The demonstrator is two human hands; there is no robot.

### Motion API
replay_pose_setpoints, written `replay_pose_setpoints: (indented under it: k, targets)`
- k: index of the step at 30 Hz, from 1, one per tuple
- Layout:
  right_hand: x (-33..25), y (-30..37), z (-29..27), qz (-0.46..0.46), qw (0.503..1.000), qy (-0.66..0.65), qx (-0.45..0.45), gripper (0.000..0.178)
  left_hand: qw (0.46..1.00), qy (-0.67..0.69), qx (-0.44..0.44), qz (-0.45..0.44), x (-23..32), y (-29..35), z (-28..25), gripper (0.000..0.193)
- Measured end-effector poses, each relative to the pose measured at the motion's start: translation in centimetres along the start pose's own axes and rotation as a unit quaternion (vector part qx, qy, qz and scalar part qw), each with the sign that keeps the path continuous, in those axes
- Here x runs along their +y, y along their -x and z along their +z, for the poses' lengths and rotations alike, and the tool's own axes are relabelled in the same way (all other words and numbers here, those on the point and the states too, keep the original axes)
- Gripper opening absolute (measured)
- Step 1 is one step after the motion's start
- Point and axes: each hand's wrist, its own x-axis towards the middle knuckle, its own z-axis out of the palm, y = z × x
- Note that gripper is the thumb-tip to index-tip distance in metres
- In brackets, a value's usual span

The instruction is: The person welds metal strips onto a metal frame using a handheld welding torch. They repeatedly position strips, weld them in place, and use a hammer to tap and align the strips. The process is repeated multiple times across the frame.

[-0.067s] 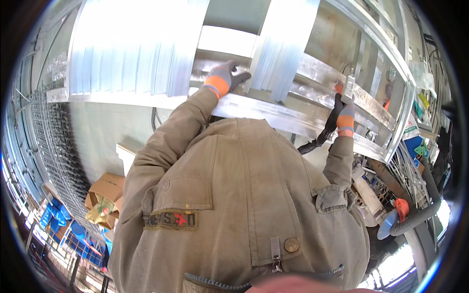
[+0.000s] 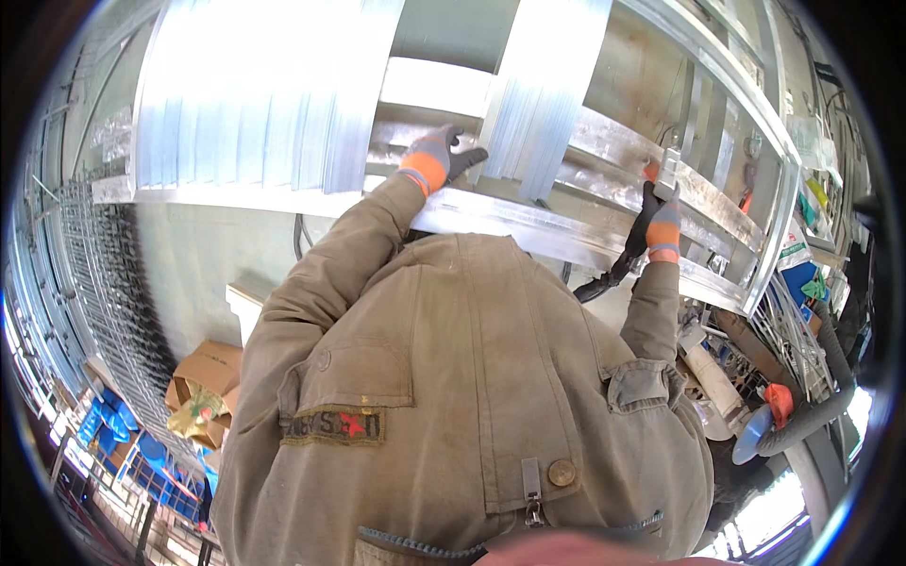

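My left hand point(image 2: 439, 158), in a grey, orange and black work glove, is open with thumb and fingers apart. It hovers at the gap between a wide ribbed stack of shiny metal sheets point(image 2: 255, 123) and a narrower metal stack point(image 2: 533, 104), holding nothing. My right hand point(image 2: 664, 224), in a matching glove, is closed at the right part of the metal frame point(image 2: 538, 223). Beside it are a small silver block point(image 2: 668, 172) and a black, cable-like length point(image 2: 618, 269) that hangs down to the left. The fingers are partly hidden, so what they grip is unclear.
At left stand a wire mesh stack point(image 2: 113, 283) and an open cardboard box point(image 2: 203, 373). A grey hose point(image 2: 812, 424), an orange-red item point(image 2: 779, 404) and assorted scrap lie at lower right. Metal rails point(image 2: 769, 123) close off the frame's right end.
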Motion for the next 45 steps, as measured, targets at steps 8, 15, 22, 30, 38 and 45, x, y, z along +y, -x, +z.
replay_pose_setpoints:
  k: [8, 15, 22, 30, 38, 45]
  targets:
    - [1.4, -1.8, 4.8, -0.034, 0.994, 0.089, 0.060, 0.064, 0.999, 0.046, 0.006, -0.013, -0.1, -0.3, 3.2, 0.093]
    - [-0.5, -0.6, 6.3, -0.036, 0.990, 0.119, 0.064, 0.069, 0.991, 0.130, 0.028, 0.033, -2.5, -0.1, 4.3, 0.066]
    - [-1.0, -0.3, 7.1, -0.018, 0.987, 0.143, 0.070, 0.069, 0.980, 0.159, 0.117, -0.021, -6.1, -1.3, 5.0, 0.047]
    - [-2.2, 2.7, 6.8, -0.020, 0.984, 0.156, 0.079, 0.056, 0.881, 0.462, 0.054, -0.086, -4.7, 1.4, 2.2, 0.052]
    - [-16.6, 10.2, 9.6, -0.306, 0.941, -0.061, 0.131, 0.042, 0.818, 0.571, 0.037, -0.058, -4.9, 4.2, -1.4, 0.050]
    - [-29.1, 16.8, 16.4, -0.130, 0.937, -0.208, -0.250, 0.068, 0.793, 0.608, -0.030, -0.023, -5.0, 7.1, -4.5, 0.048]
